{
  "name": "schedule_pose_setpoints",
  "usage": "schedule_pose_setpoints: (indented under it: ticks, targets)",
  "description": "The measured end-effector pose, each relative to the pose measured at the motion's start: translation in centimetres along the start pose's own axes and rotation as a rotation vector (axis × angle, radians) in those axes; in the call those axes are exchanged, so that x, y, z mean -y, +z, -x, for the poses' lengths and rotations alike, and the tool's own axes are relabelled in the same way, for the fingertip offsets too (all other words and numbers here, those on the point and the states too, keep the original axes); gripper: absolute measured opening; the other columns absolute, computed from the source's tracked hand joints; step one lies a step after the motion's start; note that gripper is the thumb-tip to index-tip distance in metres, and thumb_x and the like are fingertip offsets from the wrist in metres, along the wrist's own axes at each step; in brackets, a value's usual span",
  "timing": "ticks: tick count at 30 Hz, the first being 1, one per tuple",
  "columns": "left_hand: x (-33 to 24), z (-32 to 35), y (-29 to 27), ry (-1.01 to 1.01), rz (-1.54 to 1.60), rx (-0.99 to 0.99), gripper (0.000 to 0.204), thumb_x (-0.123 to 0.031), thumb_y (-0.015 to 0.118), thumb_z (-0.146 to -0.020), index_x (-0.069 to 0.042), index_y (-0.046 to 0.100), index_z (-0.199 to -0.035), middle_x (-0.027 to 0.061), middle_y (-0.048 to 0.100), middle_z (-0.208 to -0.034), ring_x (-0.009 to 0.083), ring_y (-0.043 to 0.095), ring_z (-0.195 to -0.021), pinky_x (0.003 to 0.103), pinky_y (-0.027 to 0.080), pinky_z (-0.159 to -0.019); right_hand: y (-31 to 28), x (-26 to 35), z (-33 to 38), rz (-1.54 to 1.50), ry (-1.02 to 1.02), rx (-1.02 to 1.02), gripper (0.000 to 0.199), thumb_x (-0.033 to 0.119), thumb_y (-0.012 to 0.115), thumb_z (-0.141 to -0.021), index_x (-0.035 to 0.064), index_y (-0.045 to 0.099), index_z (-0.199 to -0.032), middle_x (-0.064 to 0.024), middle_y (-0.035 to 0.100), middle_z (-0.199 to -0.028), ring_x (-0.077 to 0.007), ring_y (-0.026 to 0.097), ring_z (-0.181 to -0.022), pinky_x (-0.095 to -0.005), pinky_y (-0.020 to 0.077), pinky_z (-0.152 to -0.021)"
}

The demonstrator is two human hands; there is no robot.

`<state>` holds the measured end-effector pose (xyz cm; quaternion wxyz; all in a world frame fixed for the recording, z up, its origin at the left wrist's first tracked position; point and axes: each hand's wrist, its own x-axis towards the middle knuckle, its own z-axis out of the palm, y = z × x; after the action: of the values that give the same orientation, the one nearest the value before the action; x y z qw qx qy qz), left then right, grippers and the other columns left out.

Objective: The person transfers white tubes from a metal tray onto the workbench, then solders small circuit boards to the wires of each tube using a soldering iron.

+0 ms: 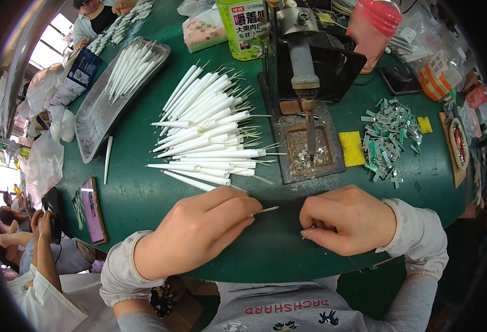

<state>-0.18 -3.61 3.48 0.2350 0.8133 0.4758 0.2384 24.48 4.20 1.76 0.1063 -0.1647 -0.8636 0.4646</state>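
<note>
Left hand (pixel 199 227): thumb and fingers drawn together in a pinch, no gap that I can see, a thin pale strip (pixel 268 209) poking out of the fingertips toward the right. Right hand (pixel 348 218): fingers curled, thumb pressed in near the forefinger, a small thin piece (pixel 304 236) just showing; I cannot tell what it is. The hands are apart, both above the near edge of the green table (pixel 130 191).

Just beyond the left hand I log a fanned heap of white sticks (pixel 205 133), thin wires mostly trailing from their right ends. One loose stick (pixel 108 160) lies left of the heap, near a long clear tray (pixel 91 122) holding more sticks.

Ahead, between the hands, I have a soldering iron (pixel 304 61) pointing down over a square grimy dish (pixel 286 146). Right of the dish: a yellow sponge (pixel 352 148), then a pile of small metal strips (pixel 390 138), some greenish.

Farther left, a phone (pixel 92 213) lies near the table's edge; a green bag (pixel 242 30) stands at the back.
</note>
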Motion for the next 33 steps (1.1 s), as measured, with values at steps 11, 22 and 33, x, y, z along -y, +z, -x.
schedule_pose_setpoints:
  ticks: [11, 22, 33]
  targets:
    - [-0.6, -4.2, 0.7, -0.427, 0.597, 0.255, 0.017, 0.002, 0.065, -0.078, 0.002, 0.066, -0.095, 0.0102, 0.063, -0.092, 0.0166, 0.064, -0.086, 0.027, 0.056, -0.074, -1.3, -1.6, 0.6, -0.461, 0.366, -0.029, 0.016, 0.006, 0.065, -0.080, 0.0012, 0.062, -0.095, -0.0043, 0.065, -0.070, -0.0092, 0.062, -0.063, -0.0229, 0.0487, -0.055]
    - [-0.8, -2.9, 3.7, 0.399, -0.440, -0.262, 0.025, -0.001, 0.070, -0.062, 0.001, 0.067, -0.087, 0.0105, 0.059, -0.087, 0.0226, 0.060, -0.075, 0.029, 0.051, -0.058, -2.1, -2.2, -0.1, -0.934, 0.578, 0.107, 0.017, 0.016, 0.063, -0.088, 0.0024, 0.059, -0.097, -0.0032, 0.064, -0.078, -0.0058, 0.060, -0.064, -0.0183, 0.0446, -0.047]
    - [-0.3, -3.4, 3.5, 0.039, 0.177, -0.146, 0.015, -0.001, 0.072, -0.070, -0.001, 0.067, -0.085, 0.0099, 0.059, -0.087, 0.0211, 0.059, -0.075, 0.029, 0.047, -0.059, -0.6, -1.6, 0.4, -0.445, 0.116, -0.212, 0.006, 0.003, 0.063, -0.083, 0.0028, 0.061, -0.089, 0.0000, 0.059, -0.070, -0.0055, 0.051, -0.055, -0.0231, 0.0386, -0.046]
